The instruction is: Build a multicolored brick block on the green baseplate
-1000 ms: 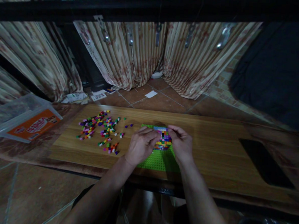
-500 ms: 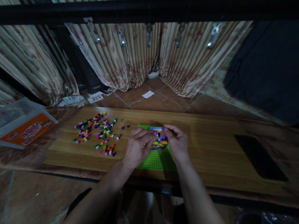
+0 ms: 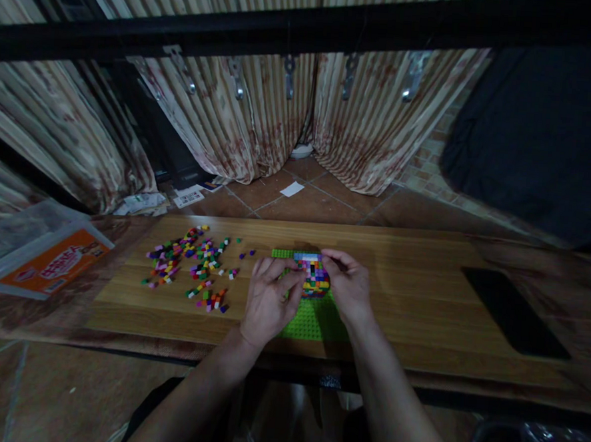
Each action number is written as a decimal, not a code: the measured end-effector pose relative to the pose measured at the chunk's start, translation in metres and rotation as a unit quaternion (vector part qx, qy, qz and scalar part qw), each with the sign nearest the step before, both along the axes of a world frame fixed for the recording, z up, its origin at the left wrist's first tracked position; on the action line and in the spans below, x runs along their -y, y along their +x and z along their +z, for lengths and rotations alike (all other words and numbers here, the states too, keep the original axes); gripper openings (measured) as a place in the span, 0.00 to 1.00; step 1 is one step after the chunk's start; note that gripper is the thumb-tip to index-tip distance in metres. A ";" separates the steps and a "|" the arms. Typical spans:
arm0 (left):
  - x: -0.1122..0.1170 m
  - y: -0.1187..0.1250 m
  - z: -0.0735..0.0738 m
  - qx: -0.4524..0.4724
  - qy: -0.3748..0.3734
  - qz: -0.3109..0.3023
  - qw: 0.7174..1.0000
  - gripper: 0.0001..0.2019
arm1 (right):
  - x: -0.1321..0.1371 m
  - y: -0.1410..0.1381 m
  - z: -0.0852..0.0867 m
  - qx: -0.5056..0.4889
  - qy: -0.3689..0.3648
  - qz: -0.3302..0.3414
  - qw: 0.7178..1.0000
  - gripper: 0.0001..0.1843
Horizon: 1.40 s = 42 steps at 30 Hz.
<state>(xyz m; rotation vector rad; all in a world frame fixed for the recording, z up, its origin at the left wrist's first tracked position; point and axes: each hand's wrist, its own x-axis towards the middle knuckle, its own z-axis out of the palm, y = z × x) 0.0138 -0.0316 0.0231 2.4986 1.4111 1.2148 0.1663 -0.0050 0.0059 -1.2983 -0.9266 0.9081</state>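
A many-coloured structure of toy building bricks [image 3: 317,273] stands on a green studded baseplate [image 3: 306,325], in front of me on the table. My left hand [image 3: 271,296] is at its left side, thumb and forefinger brought together; whatever is between them is too small to make out. On the right, my right hand [image 3: 350,284] has its fingers curled against the structure's upper right edge. Light blue bricks [image 3: 306,256] line the far top edge. Both hands cover parts of the structure and plate.
Loose coloured bricks [image 3: 206,259] lie scattered on the wooden tabletop [image 3: 411,288] to the left. A clear plastic box with an orange label [image 3: 55,263] stands at the far left. A dark flat slab [image 3: 513,311] lies at the right end. A black bar [image 3: 267,31] crosses above.
My left hand's fingers have shifted slightly left and opened a little more view of the structure. My right hand stays at the right edge. The camera view has tilted slightly.
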 end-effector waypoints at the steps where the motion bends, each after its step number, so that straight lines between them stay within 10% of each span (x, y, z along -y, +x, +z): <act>1: 0.002 0.000 0.000 -0.005 0.003 0.000 1.000 0.07 | 0.000 0.000 0.001 0.004 -0.001 0.000 1.000 0.11; 18: 0.011 0.001 -0.001 0.018 -0.007 0.031 0.999 0.10 | 0.003 -0.001 0.001 0.026 0.009 -0.014 1.000 0.14; 24: -0.020 -0.043 0.006 0.068 -0.046 0.111 0.990 0.09 | 0.004 0.002 0.004 0.033 0.004 -0.030 0.999 0.15; 30: -0.042 -0.100 0.007 -0.094 -0.277 0.224 0.929 0.12 | 0.005 0.003 0.002 0.045 -0.007 -0.032 0.998 0.16; 42: -0.037 -0.107 -0.005 -0.156 -0.299 0.213 0.917 0.09 | 0.004 0.005 -0.003 0.052 -0.019 -0.018 0.998 0.16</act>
